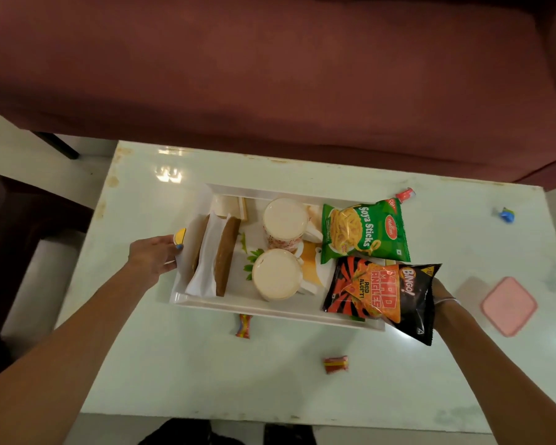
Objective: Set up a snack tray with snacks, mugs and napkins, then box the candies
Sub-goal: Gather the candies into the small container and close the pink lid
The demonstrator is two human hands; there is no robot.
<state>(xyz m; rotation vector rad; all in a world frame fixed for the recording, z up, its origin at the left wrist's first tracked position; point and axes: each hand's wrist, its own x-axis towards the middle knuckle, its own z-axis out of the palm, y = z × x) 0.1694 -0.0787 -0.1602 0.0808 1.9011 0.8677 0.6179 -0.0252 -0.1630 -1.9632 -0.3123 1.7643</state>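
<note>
Nearest the person, a red-and-yellow candy (pixel 335 364) lies on the pale glossy bench (pixel 180 364), well apart from the tray. A second striped candy (pixel 243 326) sits just beside the tray's near rim.

Both arms reach forward. Left hand (pixel 153 259) rests at the white tray's (pixel 270 308) left edge, fingers on the rim; whether this grip is closed around it or only touching, cannot tell. A small yellow and blue piece (pixel 179 236) shows at its fingertips. Right hand (pixel 441 297) is mostly hidden behind the black Bingo Mad Angles bag (pixel 384 297); its grip state cannot be told. The bag overhangs the tray's near right corner.

Inside the tray: two brown items with white napkin paper (pixel 211 261) on the left, two white mugs (pixel 277 273) (pixel 285 224) in the middle, one nearer, one farther. Green Soya Sticks bag (pixel 365 231) lies at the far right, touching the black bag. A pale box-like piece (pixel 230 205) sits in the far left corner.

Right of the tray, a pink square lid (pixel 508 306) lies flat. Farther back, a blue candy (pixel 505 215) and a red candy (pixel 405 193) by the tray's far right corner. Beyond the bench, a maroon sofa (pixel 270 75).
</note>
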